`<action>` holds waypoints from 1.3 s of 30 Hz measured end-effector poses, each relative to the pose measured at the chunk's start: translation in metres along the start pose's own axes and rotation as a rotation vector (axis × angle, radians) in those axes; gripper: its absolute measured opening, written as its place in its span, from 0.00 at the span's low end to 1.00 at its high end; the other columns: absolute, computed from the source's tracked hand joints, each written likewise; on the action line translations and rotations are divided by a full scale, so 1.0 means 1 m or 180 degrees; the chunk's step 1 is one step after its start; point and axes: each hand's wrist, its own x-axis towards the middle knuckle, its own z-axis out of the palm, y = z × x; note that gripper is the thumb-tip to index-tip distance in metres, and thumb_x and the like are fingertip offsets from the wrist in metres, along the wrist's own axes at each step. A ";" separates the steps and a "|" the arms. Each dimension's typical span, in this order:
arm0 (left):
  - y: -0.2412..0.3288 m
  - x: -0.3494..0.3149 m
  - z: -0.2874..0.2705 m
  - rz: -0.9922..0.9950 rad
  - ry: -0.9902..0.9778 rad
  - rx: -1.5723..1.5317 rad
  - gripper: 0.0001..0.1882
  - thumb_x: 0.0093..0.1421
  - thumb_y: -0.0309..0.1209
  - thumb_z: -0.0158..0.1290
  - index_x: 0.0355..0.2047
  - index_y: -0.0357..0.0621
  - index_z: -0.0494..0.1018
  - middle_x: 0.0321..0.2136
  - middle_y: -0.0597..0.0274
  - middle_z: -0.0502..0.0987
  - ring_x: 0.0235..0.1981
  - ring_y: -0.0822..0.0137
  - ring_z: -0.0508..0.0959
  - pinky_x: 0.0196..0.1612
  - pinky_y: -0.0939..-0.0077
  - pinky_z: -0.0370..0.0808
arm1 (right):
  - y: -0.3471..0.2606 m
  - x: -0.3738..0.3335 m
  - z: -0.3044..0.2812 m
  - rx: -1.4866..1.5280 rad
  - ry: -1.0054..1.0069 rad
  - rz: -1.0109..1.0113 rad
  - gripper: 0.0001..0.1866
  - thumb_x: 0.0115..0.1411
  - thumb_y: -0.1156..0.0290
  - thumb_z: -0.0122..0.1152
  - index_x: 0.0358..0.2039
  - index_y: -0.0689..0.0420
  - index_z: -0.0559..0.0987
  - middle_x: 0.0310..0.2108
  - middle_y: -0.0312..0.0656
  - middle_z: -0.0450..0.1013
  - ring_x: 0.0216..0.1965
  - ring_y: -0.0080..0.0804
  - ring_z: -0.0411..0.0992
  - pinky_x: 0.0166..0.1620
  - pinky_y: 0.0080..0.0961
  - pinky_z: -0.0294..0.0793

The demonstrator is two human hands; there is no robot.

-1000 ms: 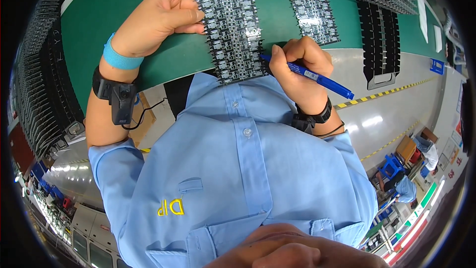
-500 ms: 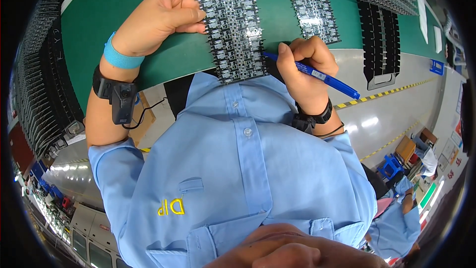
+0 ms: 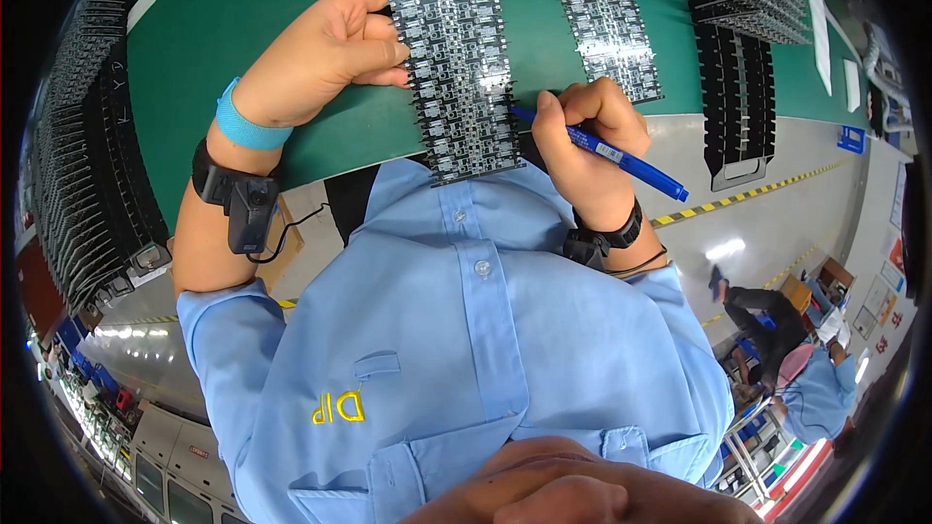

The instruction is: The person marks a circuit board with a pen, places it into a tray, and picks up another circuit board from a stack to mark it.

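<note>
My left hand (image 3: 354,44) is closed on the left edge of a circuit board panel (image 3: 461,78), a long black sheet with rows of small silvery parts. The panel is held at the front edge of the green table, its lower end reaching past it towards my shirt. In my right hand (image 3: 597,141) is a blue marker pen (image 3: 636,170), fingers wrapped round it. Its tip points at the panel's right edge; whether it touches I cannot tell. Further right, a second circuit board panel (image 3: 607,24) lies on the table.
A black rack (image 3: 743,87) with many upright boards stands at the right of the green table (image 3: 243,0). Another rack (image 3: 92,165) filled with boards is at the left. Behind to the right, a person in blue (image 3: 815,393) is beyond yellow-black floor tape (image 3: 748,192).
The whole view has shifted slightly, so table, panels and hands appear lower. Both hands keep their holds. The person in the background at the lower right has changed place and posture.
</note>
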 end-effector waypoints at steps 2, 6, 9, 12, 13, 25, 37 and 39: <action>0.003 -0.001 0.004 -0.0017 0.0052 -0.0034 0.22 0.63 0.24 0.49 0.57 0.35 0.62 0.32 0.71 0.76 0.34 0.83 0.76 0.44 0.84 0.77 | 0.001 0.000 -0.001 0.0074 -0.0026 0.0022 0.16 0.53 0.85 0.62 0.20 0.57 0.63 0.14 0.33 0.65 0.17 0.15 0.59 0.22 0.17 0.58; 0.002 0.000 0.002 -0.0068 0.0076 -0.0067 0.23 0.63 0.23 0.48 0.58 0.35 0.62 0.33 0.70 0.76 0.35 0.83 0.76 0.44 0.84 0.77 | 0.003 0.000 -0.001 0.0130 -0.0062 0.0046 0.16 0.53 0.85 0.62 0.20 0.57 0.63 0.14 0.33 0.65 0.17 0.16 0.59 0.22 0.17 0.58; -0.001 0.001 -0.004 -0.0075 -0.0074 -0.0003 0.24 0.62 0.23 0.48 0.59 0.37 0.62 0.36 0.70 0.77 0.37 0.83 0.76 0.44 0.85 0.77 | 0.002 0.001 -0.001 0.0127 -0.0085 0.0053 0.16 0.53 0.85 0.62 0.20 0.57 0.63 0.14 0.33 0.65 0.17 0.15 0.59 0.22 0.17 0.58; 0.000 0.000 -0.001 -0.0041 -0.0065 -0.0079 0.24 0.62 0.23 0.48 0.59 0.37 0.62 0.36 0.69 0.77 0.37 0.83 0.76 0.44 0.85 0.77 | 0.002 0.001 -0.001 0.0101 -0.0104 0.0052 0.16 0.53 0.85 0.62 0.20 0.57 0.63 0.14 0.33 0.65 0.17 0.15 0.59 0.22 0.17 0.58; 0.000 0.001 -0.001 -0.0041 -0.0065 -0.0081 0.24 0.62 0.23 0.48 0.59 0.37 0.62 0.36 0.69 0.77 0.37 0.83 0.76 0.44 0.85 0.77 | 0.002 0.001 -0.001 0.0102 -0.0105 0.0059 0.16 0.53 0.85 0.63 0.20 0.57 0.63 0.14 0.33 0.65 0.16 0.15 0.59 0.22 0.17 0.58; 0.002 -0.001 0.001 0.0016 -0.0003 -0.0016 0.21 0.63 0.25 0.48 0.56 0.35 0.63 0.38 0.65 0.78 0.39 0.78 0.78 0.46 0.80 0.77 | 0.003 0.001 0.000 0.0009 -0.0112 -0.0009 0.16 0.53 0.85 0.63 0.20 0.57 0.63 0.14 0.33 0.65 0.16 0.15 0.59 0.21 0.16 0.57; 0.005 -0.001 0.005 0.0009 0.0025 -0.0050 0.24 0.62 0.22 0.48 0.59 0.37 0.62 0.37 0.70 0.77 0.38 0.83 0.76 0.44 0.84 0.78 | 0.001 0.002 -0.004 0.0090 -0.0066 0.0127 0.16 0.52 0.86 0.62 0.20 0.57 0.63 0.15 0.34 0.66 0.17 0.16 0.61 0.22 0.16 0.58; 0.005 -0.001 0.005 -0.0002 0.0009 -0.0039 0.24 0.62 0.22 0.49 0.59 0.37 0.61 0.37 0.70 0.77 0.38 0.82 0.76 0.44 0.84 0.78 | 0.002 0.002 -0.004 0.0048 -0.0119 0.0036 0.16 0.53 0.86 0.62 0.20 0.58 0.64 0.15 0.34 0.66 0.17 0.16 0.61 0.22 0.16 0.59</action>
